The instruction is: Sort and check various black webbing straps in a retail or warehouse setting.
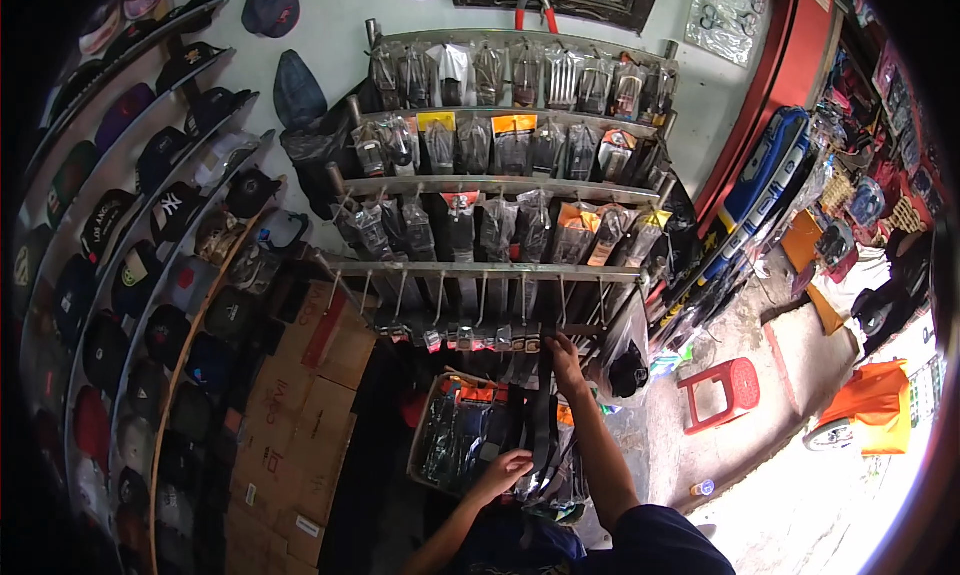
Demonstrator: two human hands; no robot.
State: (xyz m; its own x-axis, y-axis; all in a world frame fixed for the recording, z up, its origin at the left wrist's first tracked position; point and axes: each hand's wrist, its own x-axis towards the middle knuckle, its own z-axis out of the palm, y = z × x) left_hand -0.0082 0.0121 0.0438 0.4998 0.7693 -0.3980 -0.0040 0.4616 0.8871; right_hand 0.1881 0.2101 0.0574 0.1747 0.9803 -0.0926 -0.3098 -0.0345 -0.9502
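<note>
A long black belt point(541, 425) hangs in front of me, over a cardboard box. Up by the lowest rack bar, my right hand point(566, 361) grips the belt's upper part. My left hand point(506, 474) holds the strap lower down between its fingers. Below the hands, the open cardboard box point(415, 444) contains several belts in clear plastic packaging point(457, 432). Level with my right hand runs a row of belts point(450, 340), several with small tags. Bare metal hooks point(480, 305) stick out from the bar point(487, 270) above it.
Upper rack bars point(495, 185) carry several packaged belts. Caps point(176, 211) line the shelves at left, near stacked cardboard cartons point(300, 425). A clear plastic bag point(628, 350) hangs right of my hands. On the floor stand a red plastic stool point(739, 391) and a small cup point(702, 488).
</note>
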